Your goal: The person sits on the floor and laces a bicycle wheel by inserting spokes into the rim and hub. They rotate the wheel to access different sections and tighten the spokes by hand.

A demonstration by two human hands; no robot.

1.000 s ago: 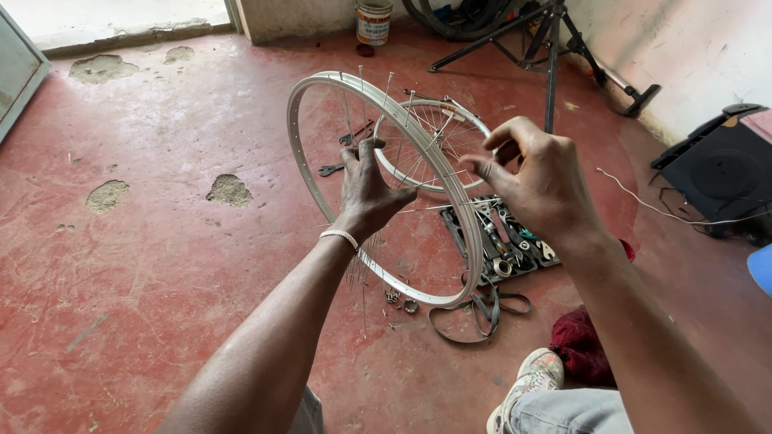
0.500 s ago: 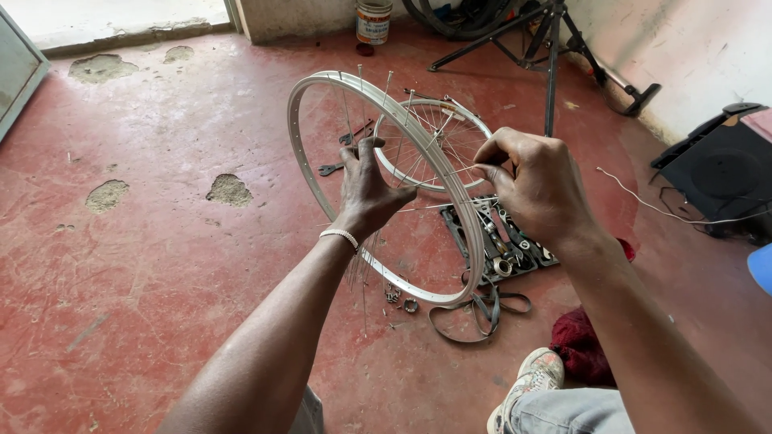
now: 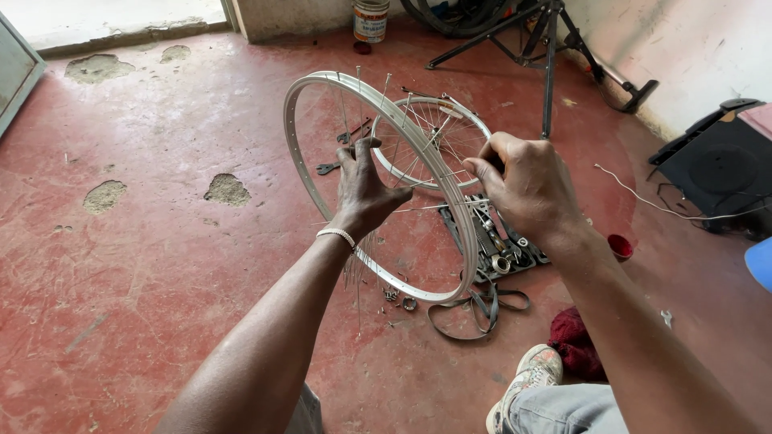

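Left hand: left hand [image 3: 366, 189] is reaching inside the silver rim [image 3: 318, 92], fingers spread wide and curled, gripping the middle of the wheel where the loose spokes [image 3: 418, 165] are converging. Hub itself is hidden behind the palm.
Right hand: right hand [image 3: 527, 189] is closed narrow, fingertips pinching a thin spoke at the 3 o'clock edge of the rim.
Rim: standing tilted, held up off the red floor [image 3: 145, 265] between both hands, sitting centre frame; its lower arc is hanging at 6 o'clock just above the small parts.
Second wheel: smaller spoked wheel [image 3: 454, 112] is lying behind the rim, toward 1 o'clock.
Tool tray: dark tray of sockets and bits [image 3: 503, 253] is lying on the floor at 4 o'clock from the rim, under the right wrist.
Strap: grey rim strip [image 3: 474, 309] is looping on the floor at 5 o'clock.
Small parts: nuts [image 3: 400, 299] are lying beside the rim's lowest point.
Far end: tin can [image 3: 371, 19] at 12 o'clock; black stand [image 3: 550, 56] at 1 o'clock.
Near end: red rag [image 3: 575, 345] and a shoe [image 3: 527, 382] at 5 o'clock.
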